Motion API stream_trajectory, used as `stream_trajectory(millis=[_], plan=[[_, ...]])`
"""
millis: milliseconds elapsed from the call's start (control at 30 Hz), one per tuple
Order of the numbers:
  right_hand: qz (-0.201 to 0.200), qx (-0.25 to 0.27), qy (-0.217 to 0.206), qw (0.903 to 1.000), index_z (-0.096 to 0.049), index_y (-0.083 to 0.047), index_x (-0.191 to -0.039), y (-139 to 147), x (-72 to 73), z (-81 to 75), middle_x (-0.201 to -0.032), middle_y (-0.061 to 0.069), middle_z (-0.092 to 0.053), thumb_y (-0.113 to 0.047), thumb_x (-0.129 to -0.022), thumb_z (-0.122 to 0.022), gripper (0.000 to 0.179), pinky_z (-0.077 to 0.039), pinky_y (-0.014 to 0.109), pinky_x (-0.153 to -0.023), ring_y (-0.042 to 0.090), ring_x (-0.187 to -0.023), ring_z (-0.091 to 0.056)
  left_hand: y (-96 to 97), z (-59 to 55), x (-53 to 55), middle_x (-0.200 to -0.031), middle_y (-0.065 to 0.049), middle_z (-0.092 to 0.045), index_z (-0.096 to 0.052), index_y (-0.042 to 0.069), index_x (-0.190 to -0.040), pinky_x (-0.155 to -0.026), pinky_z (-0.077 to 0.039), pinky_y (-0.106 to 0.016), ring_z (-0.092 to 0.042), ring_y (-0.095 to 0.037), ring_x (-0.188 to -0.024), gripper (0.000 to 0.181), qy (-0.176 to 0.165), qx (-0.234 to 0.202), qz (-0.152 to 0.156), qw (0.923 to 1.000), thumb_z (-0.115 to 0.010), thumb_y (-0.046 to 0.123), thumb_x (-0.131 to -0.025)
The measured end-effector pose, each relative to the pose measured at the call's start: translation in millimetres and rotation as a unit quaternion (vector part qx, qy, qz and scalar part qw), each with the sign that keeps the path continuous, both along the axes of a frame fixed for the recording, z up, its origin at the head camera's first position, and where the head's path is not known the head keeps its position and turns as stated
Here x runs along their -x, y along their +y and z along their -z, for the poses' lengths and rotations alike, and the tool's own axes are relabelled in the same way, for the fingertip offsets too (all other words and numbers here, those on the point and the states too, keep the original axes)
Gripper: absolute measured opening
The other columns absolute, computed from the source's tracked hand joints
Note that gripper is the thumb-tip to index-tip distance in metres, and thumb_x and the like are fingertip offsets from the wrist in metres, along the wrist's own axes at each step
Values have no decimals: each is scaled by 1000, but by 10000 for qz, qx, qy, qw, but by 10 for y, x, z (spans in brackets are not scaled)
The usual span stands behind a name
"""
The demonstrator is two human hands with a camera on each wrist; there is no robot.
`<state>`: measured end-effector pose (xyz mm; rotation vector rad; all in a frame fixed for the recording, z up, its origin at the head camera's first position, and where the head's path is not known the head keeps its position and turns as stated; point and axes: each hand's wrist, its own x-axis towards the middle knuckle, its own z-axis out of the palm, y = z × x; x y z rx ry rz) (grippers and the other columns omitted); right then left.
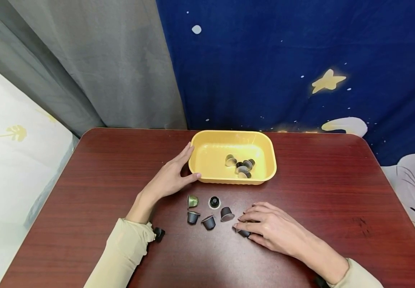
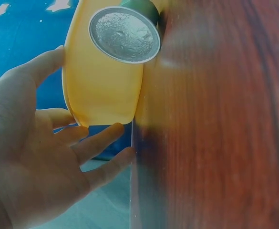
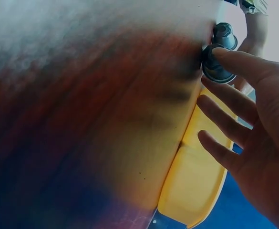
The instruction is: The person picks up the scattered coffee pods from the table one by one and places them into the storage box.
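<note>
In the head view, my right hand (image 1: 275,230) pinches a dark coffee capsule (image 1: 244,233) between thumb and index finger, low at the table. The right wrist view shows the thumb on this capsule (image 3: 216,67), the other fingers spread. My left hand (image 1: 167,180) rests against the left end of a yellow bin (image 1: 229,181), thumb at its front rim and fingers fairly straight. Several coffee capsules (image 1: 231,161) lie inside the bin. Between the hands are a green capsule (image 1: 192,201), a rim-down black one (image 1: 214,203) and several dark ones (image 1: 209,222).
A reddish-brown wooden table (image 1: 337,192) bears everything. Behind its far edge hang a grey curtain (image 1: 121,60) and a blue curtain (image 1: 247,60) with stars. The green capsule's silver foil lid (image 2: 125,34) faces the left wrist camera.
</note>
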<state>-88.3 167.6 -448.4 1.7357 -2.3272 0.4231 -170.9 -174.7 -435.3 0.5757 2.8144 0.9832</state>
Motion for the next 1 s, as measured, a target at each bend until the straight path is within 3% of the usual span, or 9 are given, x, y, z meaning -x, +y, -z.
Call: stream_trajectory(millis=[400,1000], plan=[[151,-112,112,9998,-68,-22,-128,5,-13,0,-113,-4,-70,-20,-79,-81,51,-44,45,-100,18,-108,-62,11,-4,10,-167,2,-8,-16,15,-160,-117,-26,-46,-21,-18,-149,90,-6,-9,17,10000,-64,52,-93],[144,-88,128,9998,-70,-21,-125,-25,-19,5,-111,-5,-71,-21,-79,-81,47,-44,43,-100,11,-105,-64,-9,-5,-8,-166,6,-6,-14,19,-161,-116,-26,-47,-20,-18,-149,92,-84,-4,2,10000,-60,59,-92]])
